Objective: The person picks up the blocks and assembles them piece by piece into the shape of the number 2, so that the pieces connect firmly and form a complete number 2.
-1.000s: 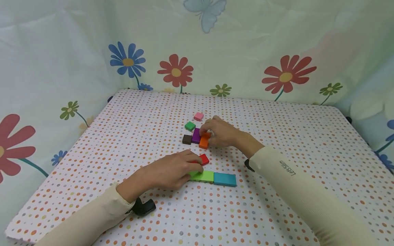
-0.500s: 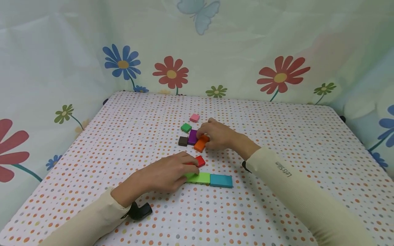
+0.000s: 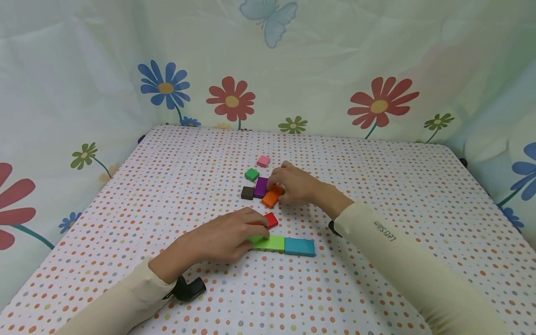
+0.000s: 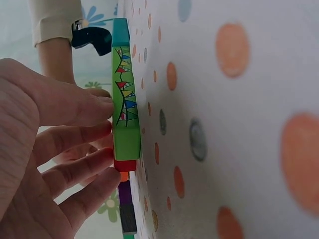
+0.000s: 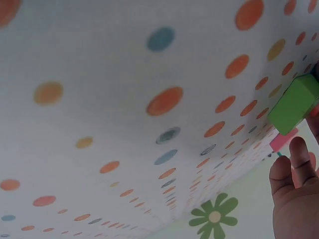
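Observation:
My left hand (image 3: pixel 234 232) lies over a light green block (image 3: pixel 274 243) and a red block (image 3: pixel 271 220). In the left wrist view its thumb and extended fingers touch the tops of both, and bunting is printed along the light green block's side. A teal block (image 3: pixel 299 247) abuts the light green one at its right end. Farther back, my right hand (image 3: pixel 293 185) pinches an orange block (image 3: pixel 271 199), which stands at a slant and is partly hidden by the fingers. Close on its left are a purple block (image 3: pixel 260 187) and a dark brown block (image 3: pixel 247 193).
Behind the purple block lie a small green block (image 3: pixel 251 175) and a pink block (image 3: pixel 263 161). The dotted tabletop (image 3: pixel 356 288) extends around the hands. A flower-printed curtain (image 3: pixel 326 56) closes off the back and sides.
The orange block has turned to a slant under my right hand, its near end swinging left, away from the purple block's line. My left hand stays on its blocks. The head view shifted slightly.

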A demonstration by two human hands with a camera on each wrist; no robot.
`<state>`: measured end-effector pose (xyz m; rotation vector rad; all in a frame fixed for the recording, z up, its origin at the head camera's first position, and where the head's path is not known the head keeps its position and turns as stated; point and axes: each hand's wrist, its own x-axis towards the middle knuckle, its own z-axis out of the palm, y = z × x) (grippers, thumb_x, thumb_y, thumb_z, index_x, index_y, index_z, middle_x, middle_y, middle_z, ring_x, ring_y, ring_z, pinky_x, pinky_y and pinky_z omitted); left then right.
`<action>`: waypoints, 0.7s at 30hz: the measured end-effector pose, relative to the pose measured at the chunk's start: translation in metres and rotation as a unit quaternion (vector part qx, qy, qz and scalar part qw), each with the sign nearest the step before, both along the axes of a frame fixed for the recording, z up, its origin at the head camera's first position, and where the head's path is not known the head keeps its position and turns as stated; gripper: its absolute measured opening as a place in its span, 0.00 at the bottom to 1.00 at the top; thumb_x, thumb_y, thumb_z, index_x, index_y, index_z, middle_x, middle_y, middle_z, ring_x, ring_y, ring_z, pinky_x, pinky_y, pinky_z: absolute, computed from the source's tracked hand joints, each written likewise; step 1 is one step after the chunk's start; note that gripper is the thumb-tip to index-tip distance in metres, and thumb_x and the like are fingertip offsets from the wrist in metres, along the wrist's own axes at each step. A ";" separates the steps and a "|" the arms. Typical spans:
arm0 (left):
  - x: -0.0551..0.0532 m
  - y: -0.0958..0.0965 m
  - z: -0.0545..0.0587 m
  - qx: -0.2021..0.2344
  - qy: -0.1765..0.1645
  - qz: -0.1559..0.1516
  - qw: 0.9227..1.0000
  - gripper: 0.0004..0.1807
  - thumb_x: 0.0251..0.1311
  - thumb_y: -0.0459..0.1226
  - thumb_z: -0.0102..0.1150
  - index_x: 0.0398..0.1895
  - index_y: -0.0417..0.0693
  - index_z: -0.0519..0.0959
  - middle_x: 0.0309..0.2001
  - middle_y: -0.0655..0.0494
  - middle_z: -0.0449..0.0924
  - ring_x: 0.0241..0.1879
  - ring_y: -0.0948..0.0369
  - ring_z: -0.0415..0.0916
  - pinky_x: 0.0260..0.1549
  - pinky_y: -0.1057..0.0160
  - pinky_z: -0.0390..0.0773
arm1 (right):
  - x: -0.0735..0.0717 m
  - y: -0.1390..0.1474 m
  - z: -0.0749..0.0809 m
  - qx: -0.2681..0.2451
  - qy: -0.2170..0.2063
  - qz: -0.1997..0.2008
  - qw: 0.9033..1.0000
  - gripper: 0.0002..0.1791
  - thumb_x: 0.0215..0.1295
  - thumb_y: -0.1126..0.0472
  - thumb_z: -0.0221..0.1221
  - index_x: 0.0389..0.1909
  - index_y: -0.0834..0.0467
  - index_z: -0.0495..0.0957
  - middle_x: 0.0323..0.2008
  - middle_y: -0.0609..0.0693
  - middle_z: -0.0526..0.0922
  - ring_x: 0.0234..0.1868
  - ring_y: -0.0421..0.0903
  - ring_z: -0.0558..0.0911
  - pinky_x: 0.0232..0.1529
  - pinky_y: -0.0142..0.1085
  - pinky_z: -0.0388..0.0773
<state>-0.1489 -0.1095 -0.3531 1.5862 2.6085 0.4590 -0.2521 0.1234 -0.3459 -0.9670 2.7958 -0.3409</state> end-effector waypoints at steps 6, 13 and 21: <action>0.000 -0.001 -0.001 0.005 0.001 0.000 1.000 0.14 0.65 0.33 0.61 0.52 0.53 0.83 0.59 0.58 0.78 0.61 0.59 0.70 0.63 0.59 0.72 | 0.000 0.001 0.000 -0.020 0.001 0.005 1.000 0.15 0.55 0.67 0.67 0.44 0.50 0.85 0.49 0.46 0.83 0.53 0.48 0.70 0.54 0.43 0.74; 0.001 -0.002 0.000 0.004 0.002 0.002 1.000 0.14 0.65 0.33 0.62 0.53 0.53 0.83 0.59 0.58 0.78 0.62 0.59 0.71 0.63 0.59 0.72 | 0.001 0.005 -0.001 -0.053 -0.004 0.005 0.999 0.15 0.55 0.67 0.67 0.45 0.53 0.85 0.48 0.46 0.84 0.53 0.48 0.71 0.55 0.43 0.74; 0.001 -0.001 -0.001 -0.002 -0.002 0.005 1.000 0.15 0.65 0.32 0.61 0.53 0.53 0.83 0.59 0.57 0.78 0.62 0.58 0.71 0.62 0.58 0.73 | 0.003 0.011 -0.001 -0.093 -0.003 -0.001 0.996 0.16 0.56 0.65 0.70 0.46 0.55 0.85 0.47 0.46 0.85 0.52 0.49 0.73 0.55 0.43 0.73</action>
